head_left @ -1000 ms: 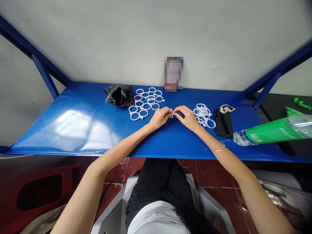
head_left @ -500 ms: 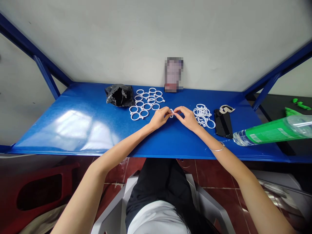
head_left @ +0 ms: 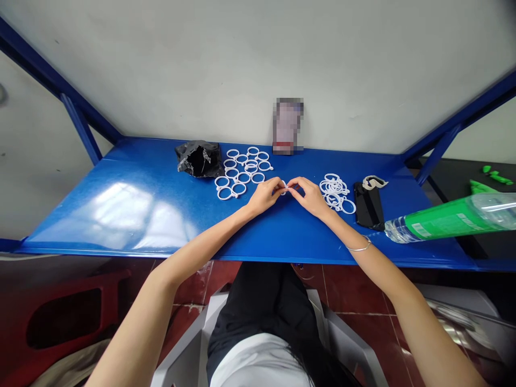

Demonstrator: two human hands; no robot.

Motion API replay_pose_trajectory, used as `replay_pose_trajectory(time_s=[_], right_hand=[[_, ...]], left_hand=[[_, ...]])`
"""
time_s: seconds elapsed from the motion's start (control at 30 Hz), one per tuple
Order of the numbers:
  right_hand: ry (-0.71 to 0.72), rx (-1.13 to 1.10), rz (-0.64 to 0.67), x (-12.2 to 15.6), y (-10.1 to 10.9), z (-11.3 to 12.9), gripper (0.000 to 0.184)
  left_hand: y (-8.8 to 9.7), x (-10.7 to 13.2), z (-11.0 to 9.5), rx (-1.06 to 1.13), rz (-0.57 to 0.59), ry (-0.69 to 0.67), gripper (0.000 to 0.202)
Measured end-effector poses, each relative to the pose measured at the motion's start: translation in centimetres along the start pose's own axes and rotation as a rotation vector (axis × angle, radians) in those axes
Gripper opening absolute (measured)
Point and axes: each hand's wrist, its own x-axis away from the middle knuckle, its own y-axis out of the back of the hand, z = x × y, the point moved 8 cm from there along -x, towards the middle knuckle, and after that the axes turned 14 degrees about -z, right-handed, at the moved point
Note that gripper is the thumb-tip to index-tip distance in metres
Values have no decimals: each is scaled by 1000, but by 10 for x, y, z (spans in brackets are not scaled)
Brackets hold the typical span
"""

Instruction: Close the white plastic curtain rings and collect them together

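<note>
Directly between the fingertips of the two hands sits a small white ring [head_left: 284, 190], held just ahead of the person and over the table [head_left: 274, 231]. The left hand [head_left: 264, 195] pinches it from the left, thumb and forefinger closed down to the ring's thickness at the tips. The right hand [head_left: 309, 195] meets it from the opposite side, its thumb and forefinger likewise brought together on it, with a gap curving open behind the tips. Both sets of fingertips nearly touch, so the ring is partly covered; how exactly each tip sits on it cannot be told.

Beyond the left hand lie the spread rings [head_left: 250, 167], flat, some touching or overlapping, with a black bag [head_left: 212, 162] just beside them, its mouth open. To the right of the right hand is a heap [head_left: 334, 187] of similar rings, piled over one another. Further right lies a phone [head_left: 368, 208], and past it a green-labelled bottle [head_left: 443, 219].
</note>
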Motion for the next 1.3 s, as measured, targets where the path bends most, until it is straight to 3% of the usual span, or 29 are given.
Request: replay_pose_trajectory(time_s=[0.87, 1.3], right_hand=[[14, 43, -10, 1, 0, 2, 8], [7, 51, -21, 0, 2, 2, 13]], left_hand=[[-1, 1, -2, 96, 17, 6, 13], [-2, 2, -2, 28, 32, -6, 14]])
